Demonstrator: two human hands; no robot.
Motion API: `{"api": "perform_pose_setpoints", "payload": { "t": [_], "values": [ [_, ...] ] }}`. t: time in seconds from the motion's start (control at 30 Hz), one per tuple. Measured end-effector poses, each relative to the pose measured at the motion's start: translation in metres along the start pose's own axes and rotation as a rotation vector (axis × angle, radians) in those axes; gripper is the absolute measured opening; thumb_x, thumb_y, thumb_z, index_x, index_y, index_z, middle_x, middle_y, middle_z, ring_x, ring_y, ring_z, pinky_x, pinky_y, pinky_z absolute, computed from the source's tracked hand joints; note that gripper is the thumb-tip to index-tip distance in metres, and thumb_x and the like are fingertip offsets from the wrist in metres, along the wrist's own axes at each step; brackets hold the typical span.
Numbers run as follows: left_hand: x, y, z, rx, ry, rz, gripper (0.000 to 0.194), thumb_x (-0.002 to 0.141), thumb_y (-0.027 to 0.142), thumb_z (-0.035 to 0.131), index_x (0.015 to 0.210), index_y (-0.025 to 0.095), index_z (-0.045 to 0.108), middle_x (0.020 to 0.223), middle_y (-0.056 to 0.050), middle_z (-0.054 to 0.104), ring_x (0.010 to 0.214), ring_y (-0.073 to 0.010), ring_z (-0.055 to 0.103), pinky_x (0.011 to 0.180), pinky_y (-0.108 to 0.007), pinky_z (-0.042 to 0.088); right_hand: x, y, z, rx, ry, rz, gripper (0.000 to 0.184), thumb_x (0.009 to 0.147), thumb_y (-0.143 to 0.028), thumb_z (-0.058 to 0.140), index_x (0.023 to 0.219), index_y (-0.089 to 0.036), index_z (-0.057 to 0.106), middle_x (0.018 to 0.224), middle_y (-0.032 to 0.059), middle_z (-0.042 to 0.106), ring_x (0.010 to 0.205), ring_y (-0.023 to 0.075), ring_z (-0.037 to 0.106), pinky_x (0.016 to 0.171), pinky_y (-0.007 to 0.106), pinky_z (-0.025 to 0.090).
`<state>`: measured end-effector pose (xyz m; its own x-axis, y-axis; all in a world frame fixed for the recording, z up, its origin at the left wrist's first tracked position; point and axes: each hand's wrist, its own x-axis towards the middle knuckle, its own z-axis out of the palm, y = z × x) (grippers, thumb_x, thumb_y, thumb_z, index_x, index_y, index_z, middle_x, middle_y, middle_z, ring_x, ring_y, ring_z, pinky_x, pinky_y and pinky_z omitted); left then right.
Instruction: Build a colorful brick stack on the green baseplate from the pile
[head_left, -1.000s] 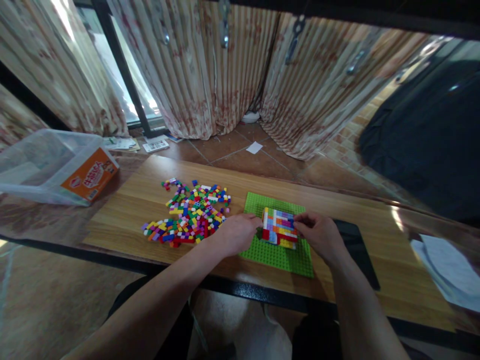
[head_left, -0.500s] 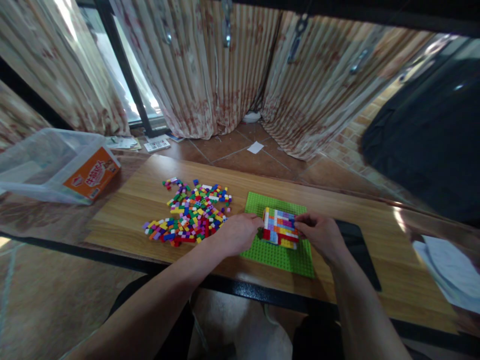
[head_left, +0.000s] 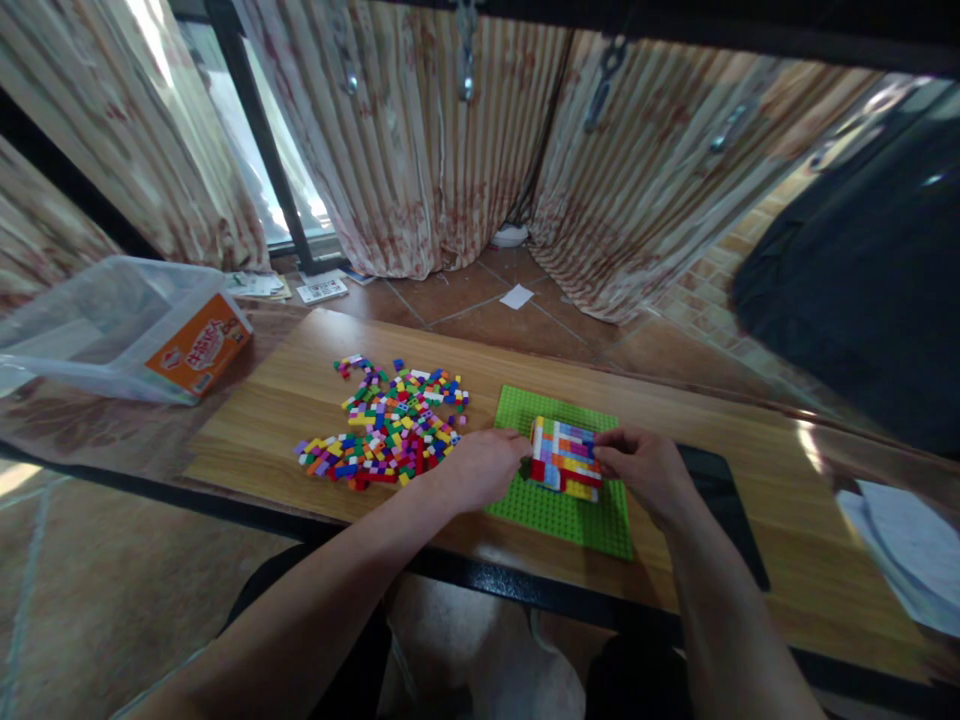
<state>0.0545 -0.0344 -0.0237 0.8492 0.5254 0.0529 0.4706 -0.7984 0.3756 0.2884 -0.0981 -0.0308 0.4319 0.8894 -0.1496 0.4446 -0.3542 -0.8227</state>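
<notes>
On the green baseplate [head_left: 559, 528]: multicoloured brick block [head_left: 564, 462], towards the far half, studded base showing around it.
Block's lie: between the hands, right of one, left of the other; strips run left to right; near square, long axis hard to tell.
Left hand [head_left: 486, 467]: fingers bent at block's left edge; thumb hidden, grip cannot be told.
Right hand [head_left: 646, 468]: thumb and fingers drawn together at right edge; pinch or mere touch, cannot tell.
Nearer hand: neither; both at the block, nothing seen between.
Loose bricks [head_left: 382, 425]: spread on table [head_left: 799, 520], left of baseplate, partly behind left hand.
Dark flat slab [head_left: 726, 515]: just right of right hand.
Clear bin [head_left: 127, 315]: far left.
</notes>
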Motion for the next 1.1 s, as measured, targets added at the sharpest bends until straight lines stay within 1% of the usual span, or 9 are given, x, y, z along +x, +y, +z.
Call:
{"api": "perform_pose_setpoints", "payload": {
  "t": [0.13,0.3,0.57,0.7,0.8,0.87,0.93,1.03,1.1],
  "values": [
    [0.0,0.001,-0.002,0.01,-0.023,-0.003,0.024,0.088,0.013,0.043,0.1,0.016,0.062,0.098,-0.007,0.067,0.091,-0.0207,0.064,0.079,-0.033,0.052,0.001,0.001,-0.002,-0.007,-0.016,0.014,0.018,0.062,-0.027,0.065,0.075,-0.017,0.068,0.066,0.0032,0.068,0.058,0.016,0.062,0.057,0.029,0.052],
    [-0.002,0.003,-0.008,0.018,-0.047,-0.001,0.022,0.088,0.014,0.045,0.101,0.016,0.063,0.098,-0.008,0.067,0.091,-0.0215,0.065,0.077,-0.033,0.053,-0.001,0.002,-0.004,0.064,-0.07,0.026,0.023,0.059,-0.032,0.069,0.077,-0.017,0.07,0.071,0.0042,0.07,0.063,0.0176,0.064,0.059,0.03,0.054],
    [-0.003,-0.006,-0.011,0.005,-0.007,-0.025,0.022,0.089,0.015,0.044,0.102,0.016,0.062,0.099,-0.008,0.067,0.093,-0.0208,0.064,0.08,-0.033,0.052,-0.006,-0.002,-0.005,0.095,-0.071,0.063,0.029,0.055,-0.035,0.071,0.078,-0.018,0.07,0.074,0.0056,0.072,0.067,0.0198,0.066,0.064,0.032,0.056],
    [-0.005,-0.021,-0.023,-0.015,0.081,-0.137,0.024,0.09,0.017,0.042,0.099,0.016,0.064,0.098,-0.007,0.068,0.09,-0.0188,0.064,0.08,-0.031,0.052,-0.007,-0.006,-0.006,0.097,-0.081,0.049,0.028,0.053,-0.035,0.072,0.076,-0.018,0.071,0.071,0.0053,0.072,0.065,0.0202,0.066,0.062,0.032,0.054],
    [-0.011,-0.039,-0.037,0.002,0.15,-0.292,0.025,0.088,0.016,0.043,0.096,0.019,0.066,0.094,-0.005,0.069,0.087,-0.0172,0.064,0.08,-0.028,0.051,-0.007,-0.008,-0.006,0.1,-0.067,0.031,0.025,0.052,-0.032,0.072,0.073,-0.018,0.072,0.068,0.0047,0.072,0.063,0.0198,0.065,0.06,0.032,0.053],
    [-0.015,-0.051,-0.046,0.03,0.167,-0.396,0.024,0.086,0.016,0.047,0.096,0.019,0.068,0.092,-0.005,0.071,0.086,-0.0176,0.065,0.08,-0.028,0.05,-0.007,-0.009,-0.005,0.094,-0.054,0.034,0.024,0.052,-0.031,0.071,0.072,-0.018,0.072,0.067,0.0041,0.071,0.062,0.0192,0.064,0.06,0.031,0.052],
    [-0.02,-0.06,-0.053,0.066,0.177,-0.473,0.027,0.085,0.014,0.045,0.096,0.018,0.069,0.092,-0.006,0.072,0.088,-0.0188,0.065,0.081,-0.03,0.05,-0.008,-0.008,-0.005,0.089,-0.056,0.04,0.023,0.053,-0.031,0.07,0.072,-0.018,0.072,0.067,0.0037,0.071,0.062,0.0189,0.064,0.06,0.031,0.052],
    [-0.024,-0.068,-0.057,0.078,0.159,-0.506,0.03,0.083,0.011,0.045,0.097,0.017,0.071,0.098,-0.007,0.072,0.094,-0.0203,0.065,0.085,-0.031,0.049,-0.007,-0.007,-0.005,0.083,-0.073,0.06,0.024,0.054,-0.03,0.07,0.074,-0.019,0.072,0.07,0.0039,0.071,0.064,0.0186,0.064,0.062,0.031,0.053],
    [-0.024,-0.068,-0.055,0.069,0.143,-0.495,0.029,0.082,0.012,0.046,0.095,0.018,0.071,0.096,-0.006,0.072,0.093,-0.0204,0.065,0.084,-0.031,0.049,-0.006,-0.005,-0.005,0.088,-0.085,0.071,0.024,0.055,-0.031,0.069,0.076,-0.018,0.071,0.072,0.0044,0.072,0.065,0.0189,0.065,0.063,0.032,0.054]
  ]
}}
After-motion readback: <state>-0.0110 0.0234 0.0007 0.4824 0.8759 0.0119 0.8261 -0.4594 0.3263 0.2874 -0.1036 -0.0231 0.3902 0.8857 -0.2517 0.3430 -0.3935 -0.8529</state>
